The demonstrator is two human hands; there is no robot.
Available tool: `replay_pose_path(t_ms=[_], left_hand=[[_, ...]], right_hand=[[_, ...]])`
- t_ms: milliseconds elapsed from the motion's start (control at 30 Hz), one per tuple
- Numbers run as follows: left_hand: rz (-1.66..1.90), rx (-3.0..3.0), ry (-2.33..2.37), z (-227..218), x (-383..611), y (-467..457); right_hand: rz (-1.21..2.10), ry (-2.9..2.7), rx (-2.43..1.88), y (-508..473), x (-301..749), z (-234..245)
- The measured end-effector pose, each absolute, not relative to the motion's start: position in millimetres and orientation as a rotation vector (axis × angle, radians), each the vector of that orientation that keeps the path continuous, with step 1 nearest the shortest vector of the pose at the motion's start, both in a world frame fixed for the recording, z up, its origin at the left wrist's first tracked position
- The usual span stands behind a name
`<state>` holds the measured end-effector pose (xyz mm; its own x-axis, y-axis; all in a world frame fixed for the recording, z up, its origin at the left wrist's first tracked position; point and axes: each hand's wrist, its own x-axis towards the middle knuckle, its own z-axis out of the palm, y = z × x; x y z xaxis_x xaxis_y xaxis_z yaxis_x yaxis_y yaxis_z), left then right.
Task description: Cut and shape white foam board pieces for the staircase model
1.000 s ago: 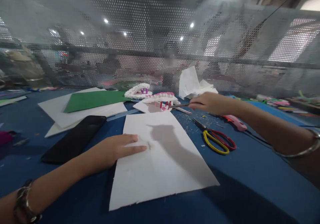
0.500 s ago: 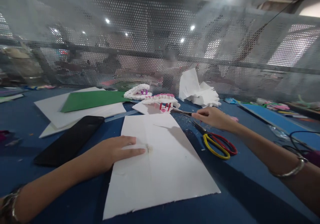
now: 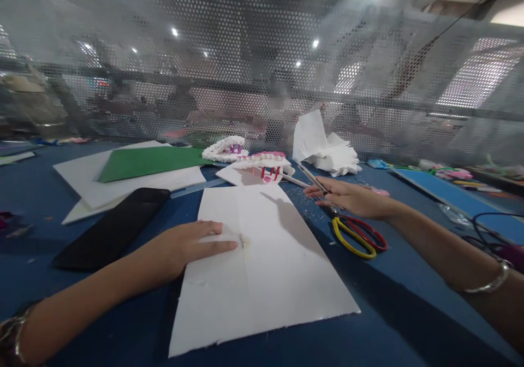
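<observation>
Sheet: white, flat and central on the bench; pinned on its left side alone, so a push on the right could swing it round.
Left hand: laid on the sheet, digits stretched out, gripping nothing; too light a press might let the sheet creep.
Right hand: pinching the tool, raised past the sheet's right edge; a loose pinch could let it roll or drop.
Tool tip: pointing up and away; knife or pen, I cannot tell. If bladed, a slip could cut the left hand or nick the sheet.
Scissors: just below the right hand, blades partly hidden by it; lowering without looking could snag them.
Pink model: just beyond the sheet's far edge; its thin red posts look easily toppled by a shoved sheet or careless reach.
Phone: just beside the left forearm; an elbow sweep might shove it.
Crumpled paper: beyond the right hand; likely little trouble.
</observation>
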<state>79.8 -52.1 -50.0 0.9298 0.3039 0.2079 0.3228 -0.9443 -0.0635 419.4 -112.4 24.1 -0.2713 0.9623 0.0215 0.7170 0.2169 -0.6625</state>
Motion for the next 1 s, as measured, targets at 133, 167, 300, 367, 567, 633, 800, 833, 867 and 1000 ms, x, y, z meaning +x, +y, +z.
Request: replay_pose_path(t_ms=[133,167,300,367,567,633,800,833,867,1000], left_hand=[[-0.314,-2.998,-0.479,-52.1,78.5,-51.1],[-0.309,-2.998,-0.483,-51.9,78.4,-50.9],[-0.257,-3.042,-0.496,-43.2,80.2,-52.4],[-0.247,-3.111,-0.497,-34.5,82.3,-54.1],[-0.289,-3.183,-0.447,-8.5,88.0,-55.0],[-0.273,-3.172,-0.440,-4.7,89.2,-52.9],[-0.062,-3.042,-0.361,-13.5,89.0,-46.8],[-0.049,-3.005,-0.309,-16.8,88.6,-46.8],[-0.056,-2.979,-0.239,-19.7,88.1,-47.5],[-0.080,-3.011,-0.016,-22.9,88.4,-57.2]], right_hand=[[0.816,-2.162,-1.497,-112.7,424.8,27.0],[0.717,-2.194,-1.539,-109.5,426.3,26.4],[0.087,-2.170,-1.812,-90.8,427.1,19.9],[0.006,-2.166,-1.824,-87.7,419.5,17.0],[0.202,-2.560,-1.574,-120.9,380.3,5.3],[0.207,-2.647,-1.491,-131.8,376.4,-2.1],[0.268,-2.546,-1.523,-139.4,385.8,-17.4],[0.285,-2.534,-1.544,-139.6,386.9,-19.0],[0.291,-2.529,-1.564,-140.1,386.9,-20.3],[0.151,-2.502,-1.629,-147.5,378.7,-24.0]])
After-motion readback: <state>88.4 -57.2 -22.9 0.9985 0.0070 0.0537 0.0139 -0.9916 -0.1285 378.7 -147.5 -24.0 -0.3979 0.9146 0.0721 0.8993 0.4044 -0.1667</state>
